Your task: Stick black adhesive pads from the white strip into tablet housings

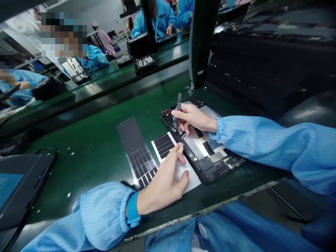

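Near the left edge of the green mat [89, 140] lies a dark tablet [18, 189]. Mid-mat, a long sheet of black pads [136, 152] runs just beside a white-backed pad sheet [164, 145], which the left hand [162, 182] holds down with half-curled fingers. The right hand [194, 119] pinches tweezers [179, 108], tips down at the edge of an open tablet housing [210, 164] with its internal components exposed.

"What's the right hand [194, 119] doing?"

"Pinching tweezers [179, 105], tips down inside an open tablet [210, 164]."

"And the left hand [162, 185]?"

"Pressing on a white sheet [183, 171] with dark strips, right beside the tablet."

"What else is on the green mat [86, 140]?"

"A longer sheet [136, 150] of strips, just beside the white one. Co-workers [154, 17] in blue sit beyond."
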A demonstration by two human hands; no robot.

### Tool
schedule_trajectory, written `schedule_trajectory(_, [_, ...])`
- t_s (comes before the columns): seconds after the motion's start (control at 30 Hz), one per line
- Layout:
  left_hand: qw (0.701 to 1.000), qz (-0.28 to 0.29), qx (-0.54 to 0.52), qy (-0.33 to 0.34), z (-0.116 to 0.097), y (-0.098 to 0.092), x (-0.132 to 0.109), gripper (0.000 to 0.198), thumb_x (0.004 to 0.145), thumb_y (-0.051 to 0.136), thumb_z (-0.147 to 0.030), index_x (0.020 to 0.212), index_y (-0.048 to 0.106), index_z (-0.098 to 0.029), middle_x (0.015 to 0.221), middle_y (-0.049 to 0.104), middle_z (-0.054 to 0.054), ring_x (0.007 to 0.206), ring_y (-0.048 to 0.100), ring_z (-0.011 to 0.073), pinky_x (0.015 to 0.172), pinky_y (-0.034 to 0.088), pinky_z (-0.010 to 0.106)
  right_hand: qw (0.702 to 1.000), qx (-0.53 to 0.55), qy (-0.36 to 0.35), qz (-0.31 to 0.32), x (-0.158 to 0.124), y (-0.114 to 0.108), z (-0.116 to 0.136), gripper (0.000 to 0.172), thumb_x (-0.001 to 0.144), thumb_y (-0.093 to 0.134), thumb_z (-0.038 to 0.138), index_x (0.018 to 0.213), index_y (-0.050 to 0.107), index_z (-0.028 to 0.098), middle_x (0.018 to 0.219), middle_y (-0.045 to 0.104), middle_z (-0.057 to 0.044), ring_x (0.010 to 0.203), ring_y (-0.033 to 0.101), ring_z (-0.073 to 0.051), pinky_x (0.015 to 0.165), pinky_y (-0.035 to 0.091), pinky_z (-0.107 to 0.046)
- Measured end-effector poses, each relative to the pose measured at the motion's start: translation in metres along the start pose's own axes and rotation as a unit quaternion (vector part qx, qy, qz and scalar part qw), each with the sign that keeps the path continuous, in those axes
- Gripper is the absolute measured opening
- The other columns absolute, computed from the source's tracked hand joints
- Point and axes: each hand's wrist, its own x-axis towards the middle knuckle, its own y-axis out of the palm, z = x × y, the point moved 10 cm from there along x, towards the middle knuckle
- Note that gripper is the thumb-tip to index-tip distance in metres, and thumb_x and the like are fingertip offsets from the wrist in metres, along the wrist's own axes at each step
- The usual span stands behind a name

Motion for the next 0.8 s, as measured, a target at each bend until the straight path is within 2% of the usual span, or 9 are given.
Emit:
schedule_trajectory(0.07, [1.000,-0.016,-0.012,-0.009,0.005,-0.013,0.007,0.012,0.079,0.048,-0.014,0.085,0.039,-0.020,0.113,0.058,0.013,0.121,0.045,0.0228,0.095,0.043,0.039,0.999,-0.010,-0.021,-0.048,0.001,-0.020,0.011,0.031,0.077,0.058,0.044,0.068,0.043,0.018,0.040,0.048,0.004,0.029,0.045,-0.011,0.027,0.032,-0.020])
schedule_trajectory(0.13, [0.997,-0.064,-0.032,-0.040,0.022,-0.036,0.022,0.011,0.082,0.048,-0.023,0.078,0.038,-0.020,0.088,0.065,0.007,0.088,0.065,0.0186,0.072,0.051,0.028,0.986,-0.077,-0.055,-0.140,-0.001,-0.054,0.027,0.032,0.077,0.058,0.038,0.059,0.044,0.017,0.039,0.044,0.003,0.031,0.041,-0.007,0.031,0.029,-0.019])
schedule_trajectory(0.17, [0.993,-0.084,-0.039,-0.068,0.035,-0.047,0.032,0.016,0.083,0.048,-0.029,0.075,0.038,-0.020,0.074,0.065,0.004,0.065,0.065,0.0147,0.057,0.049,0.023,0.974,-0.115,-0.059,-0.186,-0.003,-0.072,0.033,0.033,0.077,0.058,0.035,0.054,0.043,0.016,0.038,0.042,0.003,0.033,0.038,-0.006,0.033,0.027,-0.019])
schedule_trajectory(0.2, [0.990,-0.086,-0.041,-0.102,0.049,-0.055,0.042,0.022,0.084,0.046,-0.036,0.072,0.038,-0.020,0.063,0.063,0.001,0.046,0.058,0.0109,0.044,0.042,0.020,0.963,-0.144,-0.051,-0.224,-0.004,-0.089,0.035,0.035,0.076,0.058,0.032,0.050,0.043,0.015,0.037,0.040,0.003,0.034,0.036,-0.005,0.035,0.025,-0.019])
schedule_trajectory(0.27, [0.985,-0.028,-0.023,-0.171,0.074,-0.054,0.064,0.035,0.082,0.043,-0.049,0.067,0.042,-0.018,0.047,0.056,-0.002,0.027,0.039,0.0070,0.033,0.027,0.019,0.948,-0.161,-0.011,-0.274,-0.004,-0.117,0.026,0.035,0.074,0.059,0.029,0.046,0.043,0.015,0.036,0.038,0.003,0.037,0.035,-0.005,0.040,0.023,-0.021])
schedule_trajectory(0.37, [0.973,0.052,0.044,-0.223,0.091,-0.047,0.084,0.050,0.078,0.041,-0.061,0.057,0.049,-0.016,0.037,0.050,0.000,0.026,0.036,0.0080,0.034,0.024,0.020,0.941,-0.131,0.022,-0.312,0.002,-0.140,-0.001,0.035,0.073,0.058,0.028,0.044,0.043,0.015,0.036,0.037,0.004,0.040,0.035,-0.006,0.045,0.023,-0.023])
schedule_trajectory(0.5, [0.974,0.002,0.129,-0.185,0.078,-0.053,0.091,0.055,0.076,0.043,-0.061,0.045,0.047,-0.016,0.037,0.050,0.002,0.035,0.044,0.0101,0.042,0.031,0.021,0.942,-0.085,-0.004,-0.324,0.012,-0.144,-0.022,0.037,0.075,0.054,0.033,0.045,0.043,0.015,0.040,0.039,0.004,0.045,0.035,-0.006,0.049,0.025,-0.023])
schedule_trajectory(0.7, [0.986,-0.094,-0.028,-0.136,0.059,-0.052,0.084,0.040,0.076,0.051,-0.053,0.066,0.032,-0.020,0.047,0.046,-0.008,0.036,0.045,0.0090,0.040,0.031,0.020,0.940,-0.014,-0.025,-0.341,0.012,-0.152,-0.026,0.034,0.076,0.049,0.032,0.047,0.039,0.017,0.040,0.035,0.005,0.042,0.033,-0.007,0.047,0.026,-0.022])
schedule_trajectory(0.8, [0.972,-0.143,-0.154,-0.102,0.049,-0.054,0.084,0.039,0.074,0.059,-0.043,0.068,0.028,-0.020,0.050,0.039,-0.010,0.042,0.044,0.0064,0.045,0.035,0.017,0.937,0.012,-0.025,-0.348,0.010,-0.155,-0.028,0.033,0.076,0.049,0.031,0.049,0.037,0.017,0.039,0.032,0.005,0.039,0.031,-0.006,0.043,0.025,-0.022])
